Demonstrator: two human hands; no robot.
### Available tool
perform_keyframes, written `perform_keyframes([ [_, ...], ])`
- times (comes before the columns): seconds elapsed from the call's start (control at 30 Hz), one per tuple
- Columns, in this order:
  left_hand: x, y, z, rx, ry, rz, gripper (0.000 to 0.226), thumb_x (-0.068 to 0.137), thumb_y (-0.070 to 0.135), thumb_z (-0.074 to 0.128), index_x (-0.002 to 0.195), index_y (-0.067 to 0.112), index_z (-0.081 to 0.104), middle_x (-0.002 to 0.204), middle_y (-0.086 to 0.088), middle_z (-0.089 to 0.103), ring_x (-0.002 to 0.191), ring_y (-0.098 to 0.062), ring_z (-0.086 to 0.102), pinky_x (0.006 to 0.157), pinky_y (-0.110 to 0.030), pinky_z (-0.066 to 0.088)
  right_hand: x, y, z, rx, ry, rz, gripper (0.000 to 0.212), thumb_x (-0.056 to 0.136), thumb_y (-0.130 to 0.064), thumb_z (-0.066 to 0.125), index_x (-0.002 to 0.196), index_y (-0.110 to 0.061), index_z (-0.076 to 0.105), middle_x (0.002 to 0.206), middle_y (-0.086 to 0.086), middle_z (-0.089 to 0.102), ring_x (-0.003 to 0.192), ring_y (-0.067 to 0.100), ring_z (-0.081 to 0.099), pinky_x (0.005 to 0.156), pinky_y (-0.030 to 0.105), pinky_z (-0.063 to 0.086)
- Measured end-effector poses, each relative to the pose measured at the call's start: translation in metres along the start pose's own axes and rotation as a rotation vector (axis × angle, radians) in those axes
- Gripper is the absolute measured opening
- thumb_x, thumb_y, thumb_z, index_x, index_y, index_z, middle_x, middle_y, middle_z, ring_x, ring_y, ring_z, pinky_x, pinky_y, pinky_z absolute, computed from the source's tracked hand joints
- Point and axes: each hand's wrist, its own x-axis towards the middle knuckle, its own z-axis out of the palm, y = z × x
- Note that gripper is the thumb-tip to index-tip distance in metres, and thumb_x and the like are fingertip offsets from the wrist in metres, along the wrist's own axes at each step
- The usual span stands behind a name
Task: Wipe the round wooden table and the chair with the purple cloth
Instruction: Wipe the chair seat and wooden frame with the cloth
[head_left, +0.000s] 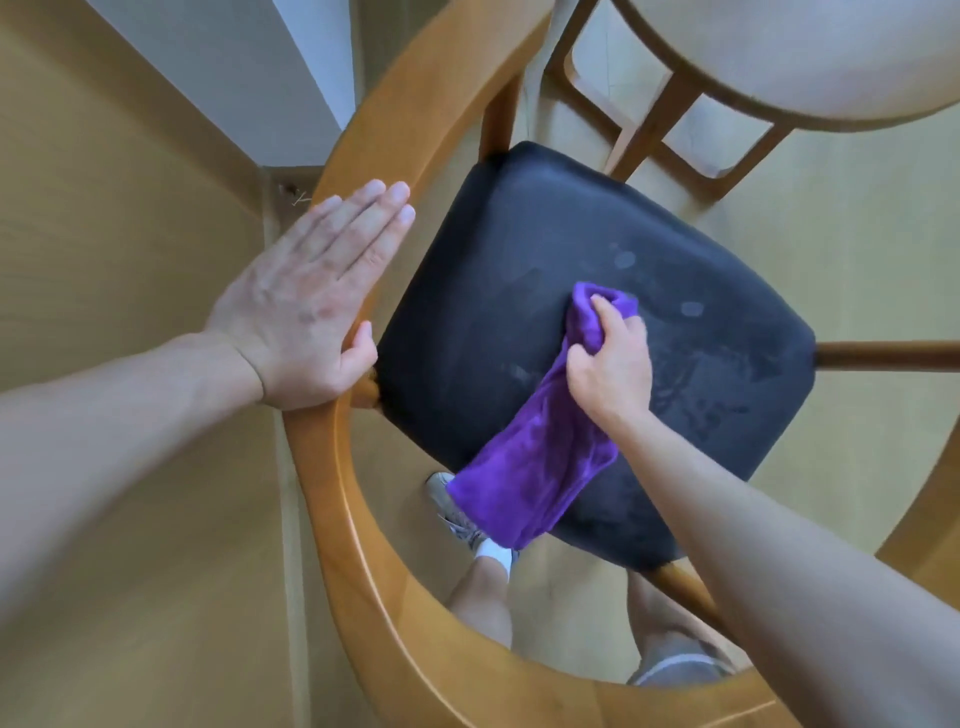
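Chair (332, 499) viewed from above, curved wooden back rail in the foreground, dark padded seat (519, 291) beyond it. Right hand (609, 364) curled tight around a bunched part of the purple cloth (535, 467), pressing the wad onto the middle of the seat. Long axis of the cloth running from the gripped wad near the seat centre back and to the left toward the rail, loose tail draped over the near seat edge, hanging above a shoe (452, 512) and the floor. Left hand (311, 306) laid flat, fingers straight and together, palm on the rail at the left side, thumb hooked under its inner edge; holding nothing, judged to be steadying the frame. Of the 2 hands, right plainly nearer the seat surface. Pale smears and spots on the seat to the right of and beyond the wad, so the likely next stroke judged to lead rightward and away, tail trailing behind. Round table (810, 57) well apart, at the upper right, with only part of its pale top and rim in view.
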Motion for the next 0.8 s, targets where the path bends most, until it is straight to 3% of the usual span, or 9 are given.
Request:
perform_keyframes([
  [0.07,0.000,0.002,0.007,0.024,-0.003,-0.031,0.091,0.086,0.035,0.036,0.164,0.007,0.000,0.173,-0.009,-0.006,0.160,-0.022,-0.006,0.130,-0.039,-0.001,0.002,-0.006,0.005,-0.082,-0.042,0.019,0.067,0.089,-0.023,0.055,0.152,-0.035,0.037,0.137,0.009,0.038,0.098,0.036,0.058,0.085,0.041,0.047],
  [0.17,0.000,0.012,0.013,0.023,0.025,-0.156,0.094,0.085,0.031,0.039,0.164,0.011,-0.007,0.173,-0.006,-0.010,0.160,-0.019,-0.009,0.128,-0.033,-0.007,-0.029,0.001,0.020,-0.450,-0.250,-0.329,0.070,0.089,-0.025,0.056,0.154,-0.030,0.031,0.133,0.012,0.037,0.086,0.034,0.058,0.069,0.041,0.050],
  [0.23,0.000,0.028,0.015,-0.018,0.035,-0.290,0.096,0.088,0.028,0.046,0.164,0.013,-0.012,0.173,-0.006,-0.013,0.159,-0.018,-0.012,0.129,-0.033,-0.006,-0.046,0.013,0.021,-0.589,-0.431,-0.553,0.067,0.090,-0.024,0.053,0.154,-0.030,0.032,0.129,0.010,0.042,0.075,0.032,0.053,0.059,0.036,0.042],
  [0.33,0.000,0.062,0.019,-0.056,0.036,-0.459,0.106,0.089,0.027,0.062,0.163,0.012,-0.013,0.172,-0.008,-0.015,0.158,-0.019,-0.015,0.129,-0.038,-0.002,-0.040,0.026,0.001,-0.686,-0.646,-0.723,0.056,0.092,-0.023,0.050,0.146,-0.033,0.044,0.126,0.005,0.047,0.077,0.030,0.054,0.060,0.035,0.038],
  [0.43,0.001,0.088,0.020,-0.166,0.074,-0.583,0.108,0.089,0.024,0.066,0.163,0.015,-0.012,0.172,-0.005,-0.016,0.158,-0.017,-0.015,0.129,-0.037,-0.001,-0.013,0.031,-0.022,-0.559,-0.544,-0.664,0.039,0.091,-0.026,0.050,0.129,-0.032,0.058,0.118,0.001,0.050,0.090,0.035,0.063,0.072,0.039,0.050],
  [0.5,-0.003,0.101,0.017,-0.258,0.089,-0.673,0.103,0.092,0.022,0.065,0.164,0.019,-0.009,0.173,0.001,-0.013,0.156,-0.009,-0.016,0.126,-0.032,0.000,0.006,0.029,-0.025,-0.330,-0.353,-0.448,0.043,0.089,-0.025,0.053,0.131,-0.029,0.054,0.118,0.003,0.047,0.088,0.036,0.060,0.073,0.039,0.048],
  [0.57,-0.019,0.119,0.015,-0.338,0.083,-0.739,0.098,0.094,0.022,0.062,0.164,0.022,-0.006,0.173,0.006,-0.010,0.152,0.002,-0.017,0.122,-0.028,0.003,0.011,0.024,-0.019,-0.194,-0.297,-0.281,0.053,0.088,-0.023,0.054,0.140,-0.028,0.043,0.128,0.007,0.042,0.083,0.035,0.054,0.072,0.038,0.043],
  [0.73,-0.098,0.199,0.002,-0.428,-0.097,-0.895,0.100,0.091,0.023,0.063,0.165,0.026,-0.004,0.171,0.016,-0.005,0.147,0.012,-0.018,0.121,-0.032,0.012,-0.041,0.053,-0.022,-0.678,-0.804,-0.680,0.067,0.093,-0.024,0.048,0.157,-0.032,0.027,0.144,0.010,0.037,0.102,0.040,0.064,0.081,0.041,0.054],
  [0.8,-0.127,0.237,-0.002,-0.455,-0.145,-0.959,0.103,0.089,0.025,0.065,0.164,0.028,-0.005,0.167,0.024,-0.014,0.150,0.009,-0.018,0.122,-0.036,0.016,-0.036,0.057,-0.032,-0.734,-0.965,-0.666,0.062,0.093,-0.021,0.046,0.153,-0.035,0.037,0.146,0.008,0.042,0.117,0.038,0.060,0.091,0.039,0.052],
])
